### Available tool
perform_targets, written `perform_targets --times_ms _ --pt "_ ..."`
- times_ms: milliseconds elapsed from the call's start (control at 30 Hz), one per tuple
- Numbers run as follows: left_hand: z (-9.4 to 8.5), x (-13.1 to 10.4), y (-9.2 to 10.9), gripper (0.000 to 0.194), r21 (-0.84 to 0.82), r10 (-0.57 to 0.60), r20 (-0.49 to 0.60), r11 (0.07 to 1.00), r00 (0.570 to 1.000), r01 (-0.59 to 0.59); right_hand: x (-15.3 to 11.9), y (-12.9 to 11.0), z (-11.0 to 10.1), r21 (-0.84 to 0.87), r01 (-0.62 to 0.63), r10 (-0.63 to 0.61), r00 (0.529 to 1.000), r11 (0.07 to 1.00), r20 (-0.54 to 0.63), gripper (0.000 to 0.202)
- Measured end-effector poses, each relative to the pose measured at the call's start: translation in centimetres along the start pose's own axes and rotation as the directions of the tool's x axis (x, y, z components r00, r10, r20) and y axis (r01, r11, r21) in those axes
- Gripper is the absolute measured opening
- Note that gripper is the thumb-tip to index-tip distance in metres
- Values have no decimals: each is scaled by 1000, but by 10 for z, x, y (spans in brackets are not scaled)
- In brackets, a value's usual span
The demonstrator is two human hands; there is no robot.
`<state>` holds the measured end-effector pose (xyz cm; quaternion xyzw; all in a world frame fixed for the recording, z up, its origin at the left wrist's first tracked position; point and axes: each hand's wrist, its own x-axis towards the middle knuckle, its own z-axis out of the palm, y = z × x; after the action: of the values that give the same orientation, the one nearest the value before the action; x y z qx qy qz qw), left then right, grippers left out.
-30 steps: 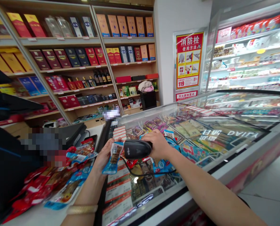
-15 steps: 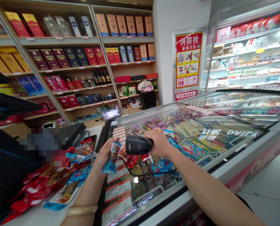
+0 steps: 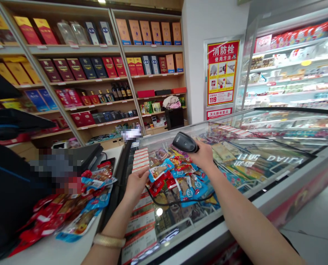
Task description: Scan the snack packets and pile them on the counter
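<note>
The step in hand seems to be working through the snack packets (image 3: pixel 190 189) heaped on the glass-topped freezer (image 3: pixel 263 198). The right hand (image 3: pixel 204 156) is wrapped around a black barcode scanner (image 3: pixel 184 142), above the heap's far edge. The left hand's fingertips meet the near end of a blue-edged snack packet (image 3: pixel 159 170) on the heap; whether they pinch it, I cannot tell. Scanning would call for a firm pinch and turning its barcode towards the scanner.

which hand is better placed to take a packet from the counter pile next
Probably the left hand: it is nearer the packets on the counter, while the right hand holds the scanner.
</note>
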<state>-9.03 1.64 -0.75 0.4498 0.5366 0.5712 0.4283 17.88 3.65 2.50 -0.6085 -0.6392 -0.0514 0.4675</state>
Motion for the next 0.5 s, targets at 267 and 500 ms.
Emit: perform_targets --times_ms 267,500 --pt "0 -3 8 31 223 342 13 915 939 -337 -2 2 4 -25 36 -35 999 999 29 27" --pt "-52 -11 43 21 726 623 -253 628 740 -280 -1 4 8 -53 38 -35 998 998 53 27"
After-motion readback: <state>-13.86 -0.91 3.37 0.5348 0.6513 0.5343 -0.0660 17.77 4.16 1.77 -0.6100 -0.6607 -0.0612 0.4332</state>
